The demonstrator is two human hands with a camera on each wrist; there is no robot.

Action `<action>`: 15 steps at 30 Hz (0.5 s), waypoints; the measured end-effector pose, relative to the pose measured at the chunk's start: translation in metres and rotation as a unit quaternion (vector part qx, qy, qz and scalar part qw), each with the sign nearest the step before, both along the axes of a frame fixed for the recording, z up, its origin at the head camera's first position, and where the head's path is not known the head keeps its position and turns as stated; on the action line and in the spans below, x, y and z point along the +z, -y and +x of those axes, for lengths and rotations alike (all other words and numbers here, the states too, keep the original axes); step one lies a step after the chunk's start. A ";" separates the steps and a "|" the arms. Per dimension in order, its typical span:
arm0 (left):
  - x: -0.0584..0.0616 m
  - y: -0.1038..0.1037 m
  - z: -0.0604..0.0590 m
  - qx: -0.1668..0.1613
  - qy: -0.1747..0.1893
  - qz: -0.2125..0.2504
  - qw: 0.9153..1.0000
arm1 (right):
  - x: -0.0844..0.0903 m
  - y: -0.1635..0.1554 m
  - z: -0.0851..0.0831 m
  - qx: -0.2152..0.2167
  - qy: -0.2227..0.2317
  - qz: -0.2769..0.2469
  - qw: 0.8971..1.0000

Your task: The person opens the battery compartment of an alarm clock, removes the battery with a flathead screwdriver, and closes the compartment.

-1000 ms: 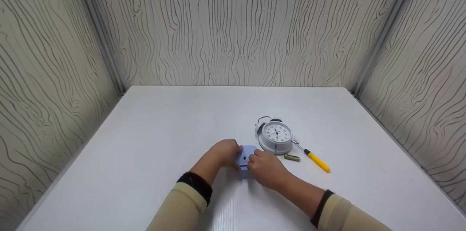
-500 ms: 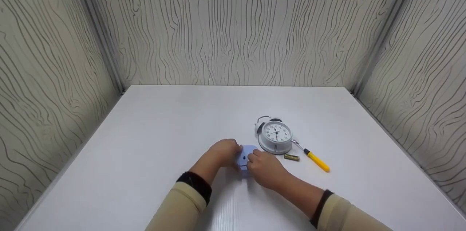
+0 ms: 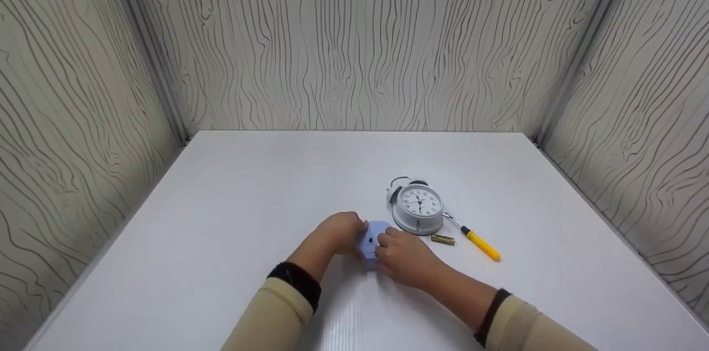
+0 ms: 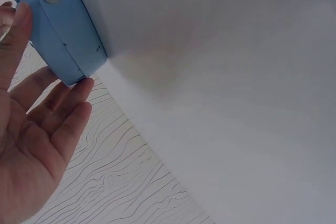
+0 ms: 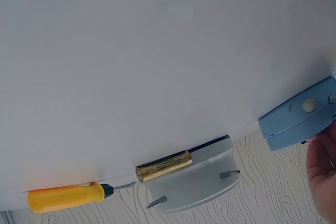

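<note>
Blue box: we are seeing it at the near centre of the bench, sitting directly between both hands.
Left hand: its fingers are gripping the box from the left, parted only as wide as the box, thumb and fingertips touching it.
Right hand: its fingers are curling in against the box's right edge, apparently pinching there; we are not seeing the exact contact.
Box axis: it is appearing to run near to far, though the hands are covering its sides.
Nearer hand: neither is leading, as both are touching the box.
Gold battery: it is lying roughly left to right, beyond the right hand, the nearer one.
Alarm clock: it is standing just beyond the battery, far and right of the box.
Screwdriver: it is lying farther right, its yellow handle pointing near and right.
</note>
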State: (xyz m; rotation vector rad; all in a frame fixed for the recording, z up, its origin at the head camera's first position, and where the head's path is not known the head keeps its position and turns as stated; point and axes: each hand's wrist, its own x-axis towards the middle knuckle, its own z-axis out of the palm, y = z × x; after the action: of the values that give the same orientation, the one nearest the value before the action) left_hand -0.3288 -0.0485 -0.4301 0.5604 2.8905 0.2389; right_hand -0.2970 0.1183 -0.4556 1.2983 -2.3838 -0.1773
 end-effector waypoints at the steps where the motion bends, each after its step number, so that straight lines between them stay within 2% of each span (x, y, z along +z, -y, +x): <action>1: 0.000 0.000 0.001 0.000 0.001 0.002 1.000 | 0.000 -0.001 -0.001 0.002 0.004 -0.002 1.000; 5: 0.001 0.002 0.002 -0.016 -0.009 0.002 1.000 | 0.001 -0.004 -0.003 -0.006 0.037 -0.022 0.999; 9: 0.000 0.003 0.002 -0.032 -0.024 -0.004 0.999 | 0.004 -0.007 -0.005 -0.067 0.091 -0.043 0.993; 12: 0.000 0.003 0.001 -0.030 -0.019 -0.002 0.999 | 0.006 -0.008 -0.009 -0.125 0.151 -0.039 0.980; 15: -0.001 0.004 0.001 -0.032 -0.021 -0.004 0.999 | 0.006 -0.008 -0.012 -0.165 0.214 -0.031 0.962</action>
State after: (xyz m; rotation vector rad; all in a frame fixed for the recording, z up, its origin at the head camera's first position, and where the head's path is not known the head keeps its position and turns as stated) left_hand -0.3282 -0.0520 -0.4315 0.6640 2.9060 0.2074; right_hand -0.3090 0.1259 -0.4496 0.9770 -2.9396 0.0944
